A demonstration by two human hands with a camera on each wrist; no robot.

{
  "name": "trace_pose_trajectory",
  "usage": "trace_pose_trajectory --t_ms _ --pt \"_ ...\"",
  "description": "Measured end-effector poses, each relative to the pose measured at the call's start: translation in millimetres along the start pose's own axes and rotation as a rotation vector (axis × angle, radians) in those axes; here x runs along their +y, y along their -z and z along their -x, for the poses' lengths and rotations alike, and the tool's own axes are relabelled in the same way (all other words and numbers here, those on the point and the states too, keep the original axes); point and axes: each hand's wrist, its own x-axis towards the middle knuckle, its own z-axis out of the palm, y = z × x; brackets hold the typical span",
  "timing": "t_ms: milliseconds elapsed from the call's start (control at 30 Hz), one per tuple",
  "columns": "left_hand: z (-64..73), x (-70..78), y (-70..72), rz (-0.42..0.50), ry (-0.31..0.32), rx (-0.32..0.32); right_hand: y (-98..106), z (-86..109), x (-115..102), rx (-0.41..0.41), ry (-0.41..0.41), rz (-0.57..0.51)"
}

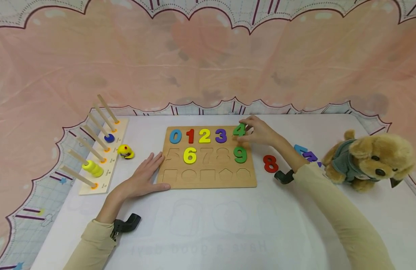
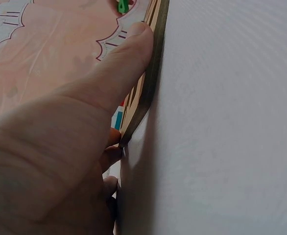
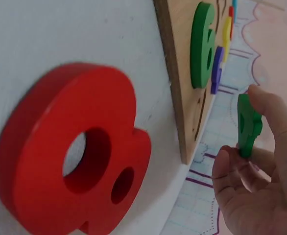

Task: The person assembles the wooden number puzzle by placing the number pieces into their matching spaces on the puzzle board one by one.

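Note:
My right hand (image 1: 260, 131) pinches a green number 4 (image 1: 239, 129) between thumb and fingers, over the top right corner of a wooden puzzle board (image 1: 208, 183). In the right wrist view the green 4 (image 3: 249, 122) is held off the board. My left hand (image 1: 142, 178) lies at the board's left edge, its thumb on the lower left corner and its fingers extended along the side. Blue 0 (image 1: 175, 136), red 1 (image 1: 190, 136), yellow 2 (image 1: 204, 136) and purple 3 (image 1: 220, 135) fill the top row. A yellow 6 (image 1: 189, 155) and green 9 (image 1: 240, 154) sit below.
A red number 8 (image 1: 270, 164) lies right of the board, with blue and purple pieces (image 1: 309, 156) partly behind my right forearm. Farther right sits a plush dog (image 1: 361, 161). To the left stand a peg rack (image 1: 108, 180) with rings and a small yellow toy (image 1: 125, 151).

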Motion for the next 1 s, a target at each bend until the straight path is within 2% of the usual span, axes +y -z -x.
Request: trace_pose_trajectory --t_ms 300,500,1000 --pt "0.0 -0.3 -0.3 -0.007 0.001 0.001 -2 -7.1 7 -0.063 0.028 0.115" --pt "0.1 -0.2 -0.7 -0.004 0.002 0.002 -3 -8.2 12 -0.067 0.071 0.17" --pt "-0.9 -2.3 -1.1 -0.011 0.0 0.007 -8 -10.8 12 -0.106 0.055 0.2"
